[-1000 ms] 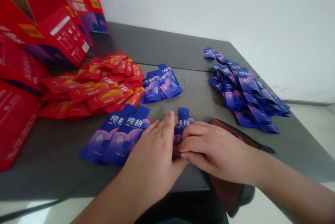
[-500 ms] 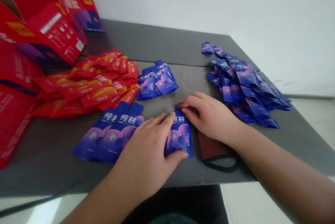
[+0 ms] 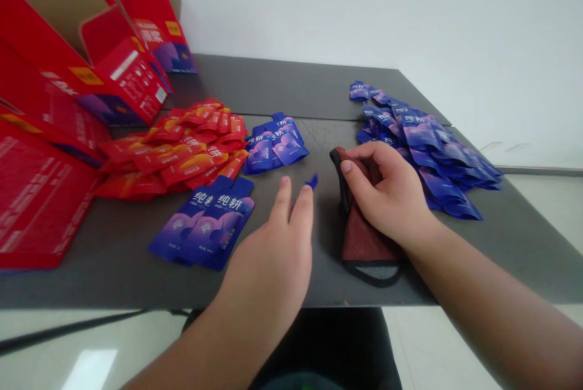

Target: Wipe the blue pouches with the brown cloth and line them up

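My right hand (image 3: 392, 189) pinches the brown cloth (image 3: 370, 241) by its far edge, likely to hold that black trim up off the table (image 3: 291, 98). Two blue packets (image 3: 214, 229) overlap to my left, presumably for easy reach. Left hand (image 3: 273, 250): palm down, fingers forward, blue tab (image 3: 313, 181) at the fingertips; thumb hidden, grip unreadable.

It seemed a workroom. Flat blue pouches (image 3: 428, 150) crowded the grey table's (image 3: 273, 87) right edge, opposite red cardboard boxes (image 3: 136, 83).
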The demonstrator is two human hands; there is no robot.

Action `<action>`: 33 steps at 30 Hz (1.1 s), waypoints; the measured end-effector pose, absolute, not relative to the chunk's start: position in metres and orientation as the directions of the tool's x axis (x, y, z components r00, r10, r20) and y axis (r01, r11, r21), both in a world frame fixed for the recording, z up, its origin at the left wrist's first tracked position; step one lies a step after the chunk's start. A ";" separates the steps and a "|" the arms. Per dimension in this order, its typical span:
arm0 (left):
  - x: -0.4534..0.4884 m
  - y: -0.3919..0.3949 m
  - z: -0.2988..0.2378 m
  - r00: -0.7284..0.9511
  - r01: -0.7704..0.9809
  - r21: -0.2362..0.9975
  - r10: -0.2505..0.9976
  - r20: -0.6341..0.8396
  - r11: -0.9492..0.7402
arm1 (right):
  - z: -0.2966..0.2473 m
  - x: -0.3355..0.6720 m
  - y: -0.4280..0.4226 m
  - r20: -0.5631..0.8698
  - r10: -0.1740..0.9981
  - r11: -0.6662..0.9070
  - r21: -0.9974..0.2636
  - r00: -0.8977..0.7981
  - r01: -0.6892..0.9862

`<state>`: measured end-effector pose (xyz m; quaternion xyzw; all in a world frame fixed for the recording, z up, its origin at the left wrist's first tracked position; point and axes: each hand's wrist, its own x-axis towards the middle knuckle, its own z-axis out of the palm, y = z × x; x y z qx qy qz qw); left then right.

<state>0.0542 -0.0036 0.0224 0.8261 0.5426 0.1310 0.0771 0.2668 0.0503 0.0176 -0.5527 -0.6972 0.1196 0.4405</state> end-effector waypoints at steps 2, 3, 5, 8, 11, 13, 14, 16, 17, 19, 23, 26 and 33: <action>0.046 0.000 0.024 0.355 0.858 0.337 0.922 0.154 -0.387 | 0.018 0.266 0.048 0.466 0.885 0.370 -0.687 -0.011 0.626; 0.043 0.002 0.024 0.360 0.849 0.357 0.921 0.150 -0.390 | 0.018 0.265 0.047 0.457 0.889 0.378 -0.697 -0.029 0.609; 0.036 0.005 0.022 0.371 0.850 0.347 0.918 0.143 -0.397 | 0.020 0.262 0.043 0.443 0.893 0.399 -0.704 -0.076 0.588; 0.028 0.011 0.014 0.425 0.840 0.302 0.893 0.147 -0.450 | 0.028 0.258 0.036 0.423 0.880 0.468 -0.695 -0.216 0.546; 0.022 0.016 0.004 0.525 0.800 0.300 0.848 0.070 -0.520 | 0.037 0.251 0.031 0.316 0.778 0.579 -0.697 -0.543 0.423; 0.022 0.017 0.000 0.562 0.782 0.310 0.827 0.022 -0.540 | 0.041 0.245 0.030 0.195 0.670 0.620 -0.677 -0.716 0.396; 0.022 0.017 -0.001 0.571 0.776 0.318 0.821 0.012 -0.545 | 0.041 0.242 0.030 0.143 0.641 0.632 -0.655 -0.754 0.414; 0.022 0.017 -0.001 0.575 0.767 0.340 0.818 0.012 -0.544 | 0.040 0.236 0.031 0.094 0.640 0.646 -0.603 -0.763 0.468; 0.022 0.017 -0.001 0.573 0.765 0.349 0.819 0.016 -0.542 | 0.038 0.234 0.032 0.086 0.652 0.644 -0.588 -0.753 0.490; 0.022 0.018 0.000 0.574 0.756 0.367 0.818 0.024 -0.541 | 0.036 0.231 0.035 0.091 0.668 0.641 -0.576 -0.739 0.508; 0.021 0.020 -0.001 0.575 0.746 0.386 0.817 0.038 -0.543 | 0.033 0.225 0.040 0.130 0.698 0.646 -0.540 -0.705 0.540; 0.020 0.021 -0.001 0.564 0.745 0.399 0.824 0.049 -0.534 | 0.029 0.222 0.048 0.148 0.719 0.650 -0.488 -0.679 0.582; 0.011 0.020 0.000 0.606 0.686 0.437 0.790 0.099 -0.581 | 0.017 0.237 0.071 0.213 0.894 0.444 -0.291 -0.395 0.847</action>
